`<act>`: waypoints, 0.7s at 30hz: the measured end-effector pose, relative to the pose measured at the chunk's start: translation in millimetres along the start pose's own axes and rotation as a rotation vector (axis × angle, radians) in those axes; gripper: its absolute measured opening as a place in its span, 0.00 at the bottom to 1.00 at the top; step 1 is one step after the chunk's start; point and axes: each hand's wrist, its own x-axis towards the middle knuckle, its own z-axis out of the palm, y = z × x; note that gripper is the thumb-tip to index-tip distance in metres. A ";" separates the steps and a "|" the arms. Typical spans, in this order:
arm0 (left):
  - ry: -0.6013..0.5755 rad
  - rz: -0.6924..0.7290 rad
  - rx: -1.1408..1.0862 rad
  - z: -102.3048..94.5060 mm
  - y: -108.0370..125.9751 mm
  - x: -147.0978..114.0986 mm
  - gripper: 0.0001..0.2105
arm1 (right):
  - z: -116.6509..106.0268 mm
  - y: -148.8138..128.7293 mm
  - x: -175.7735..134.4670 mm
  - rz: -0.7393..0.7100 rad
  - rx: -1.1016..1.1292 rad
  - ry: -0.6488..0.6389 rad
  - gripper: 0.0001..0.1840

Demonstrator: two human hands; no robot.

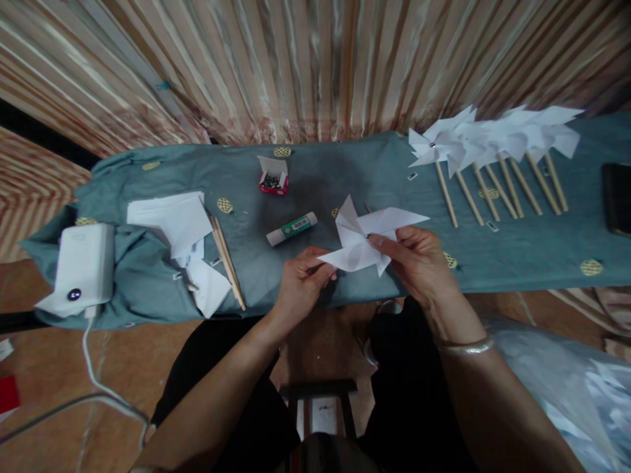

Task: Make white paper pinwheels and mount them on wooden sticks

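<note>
Centrally, the white folded-paper pinwheel [355,255] is held between both hands over the teal cloth [340,172], long axis slanting from lower-left to upper-right blade tip. Left hand [303,279]: pinches the lower-left blade. Right hand [419,263]: grips near the hub, nearer the small metal pin head [367,236]. The pinwheel's rear is hidden; stick attachment indeterminable.

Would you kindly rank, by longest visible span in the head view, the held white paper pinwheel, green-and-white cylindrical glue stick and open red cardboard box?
1. White paper pinwheel
2. Green-and-white glue stick
3. Red cardboard box
</note>
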 end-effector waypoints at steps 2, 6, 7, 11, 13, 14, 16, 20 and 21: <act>0.004 -0.025 -0.042 -0.4 -1.7 1.7 0.03 | 1.6 -0.2 -1.2 0.001 0.003 -0.016 0.14; 0.014 -0.050 -0.050 -2.0 -2.5 5.6 0.05 | 1.7 -1.6 -1.6 -0.026 0.014 0.006 0.14; 0.021 -0.041 -0.040 -2.7 -2.3 7.2 0.06 | 0.7 -2.0 -1.3 -0.038 0.012 0.011 0.13; 0.074 0.009 -0.008 -6.9 -3.8 18.1 0.07 | -4.5 -3.6 -1.0 -0.050 -0.029 -0.008 0.12; 0.100 0.004 0.031 -9.5 -6.6 25.8 0.08 | -5.5 -3.8 -1.4 -0.032 -0.031 -0.017 0.13; 0.111 0.007 0.055 -10.8 -8.1 29.6 0.09 | -5.6 -3.8 -1.6 -0.022 -0.024 -0.021 0.14; 0.126 0.024 0.109 -13.3 -11.1 36.1 0.10 | -5.3 -3.5 -1.7 -0.002 -0.009 -0.030 0.14; 0.109 0.139 0.237 -16.6 -15.4 41.3 0.11 | -5.2 -1.6 -0.5 0.009 -0.008 -0.037 0.14; 0.097 0.166 0.265 -17.0 -16.1 41.1 0.12 | -5.4 -0.8 0.0 0.004 -0.009 -0.040 0.14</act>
